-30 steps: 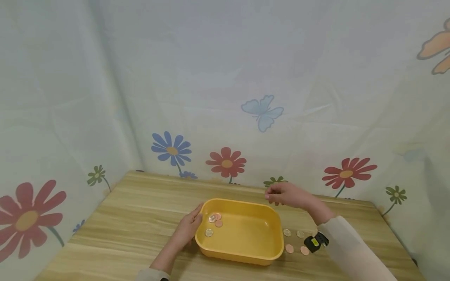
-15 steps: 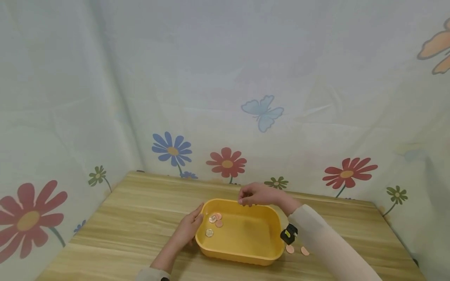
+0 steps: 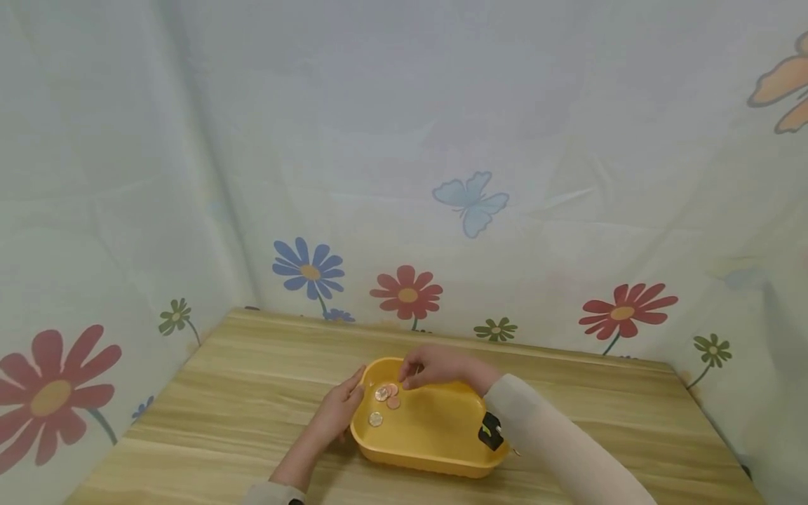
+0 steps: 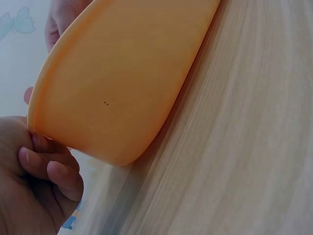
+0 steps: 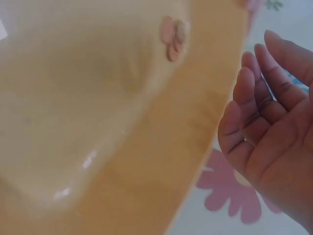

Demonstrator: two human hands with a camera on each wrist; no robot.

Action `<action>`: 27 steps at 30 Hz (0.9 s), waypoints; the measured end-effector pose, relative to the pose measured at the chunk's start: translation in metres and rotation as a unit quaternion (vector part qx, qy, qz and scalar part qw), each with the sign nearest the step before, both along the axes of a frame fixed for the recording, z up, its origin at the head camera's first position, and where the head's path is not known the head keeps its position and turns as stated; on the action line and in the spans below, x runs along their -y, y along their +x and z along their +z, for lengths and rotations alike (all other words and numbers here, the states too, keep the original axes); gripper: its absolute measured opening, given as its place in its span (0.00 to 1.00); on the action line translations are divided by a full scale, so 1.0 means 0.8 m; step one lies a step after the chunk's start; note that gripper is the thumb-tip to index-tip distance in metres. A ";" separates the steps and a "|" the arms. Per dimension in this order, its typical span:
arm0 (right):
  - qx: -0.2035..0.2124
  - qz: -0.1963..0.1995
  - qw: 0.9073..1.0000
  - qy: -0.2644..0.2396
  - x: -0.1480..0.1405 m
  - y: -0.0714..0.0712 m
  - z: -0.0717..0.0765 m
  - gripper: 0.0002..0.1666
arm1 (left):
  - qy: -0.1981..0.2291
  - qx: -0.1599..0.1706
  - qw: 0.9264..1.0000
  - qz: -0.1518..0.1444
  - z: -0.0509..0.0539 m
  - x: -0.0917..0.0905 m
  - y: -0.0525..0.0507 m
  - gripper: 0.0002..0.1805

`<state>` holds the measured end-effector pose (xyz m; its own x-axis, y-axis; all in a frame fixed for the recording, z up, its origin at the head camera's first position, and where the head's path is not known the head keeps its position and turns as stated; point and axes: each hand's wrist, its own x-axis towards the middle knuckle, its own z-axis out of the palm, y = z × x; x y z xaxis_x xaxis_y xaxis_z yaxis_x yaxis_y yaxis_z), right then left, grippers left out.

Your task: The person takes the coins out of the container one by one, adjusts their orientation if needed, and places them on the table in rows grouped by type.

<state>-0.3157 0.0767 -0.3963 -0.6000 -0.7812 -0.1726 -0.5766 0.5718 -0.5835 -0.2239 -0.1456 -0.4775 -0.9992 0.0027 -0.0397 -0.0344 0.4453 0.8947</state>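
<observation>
A big red flower (image 3: 50, 396) is printed on the cloth (image 3: 113, 210) at my far left. Further in, my left hand (image 3: 341, 407) grips the yellow tray (image 3: 435, 435) at its left end. The tray rests on the wood-grained worktop (image 3: 252, 379). Inside it, towards that end, lie a pale coin (image 3: 375, 419) on its own and, just beyond, a small cluster of coins (image 3: 388, 394), copper-coloured and pale, some overlapping. Immediately right of the cluster is my right hand (image 3: 435, 368), over the tray's far side, its fingers loosely bent, palm bare, with nothing visible in its grasp. A black device (image 3: 489, 431) hangs at my pale right sleeve (image 3: 543, 421), in front of the tray's right end.
</observation>
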 end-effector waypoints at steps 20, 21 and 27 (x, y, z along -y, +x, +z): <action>0.029 0.012 0.999 0.009 0.046 0.006 -0.047 0.10 | -0.002 0.003 1.000 -0.024 0.002 0.002 0.000 0.29; 0.029 0.014 0.999 0.008 0.047 0.006 -0.048 0.09 | -0.002 0.002 1.000 -0.021 0.002 0.002 0.000 0.29; 0.021 0.025 0.999 -0.001 0.055 0.009 -0.054 0.09 | 0.003 -0.006 1.000 -0.011 0.001 0.002 0.003 0.29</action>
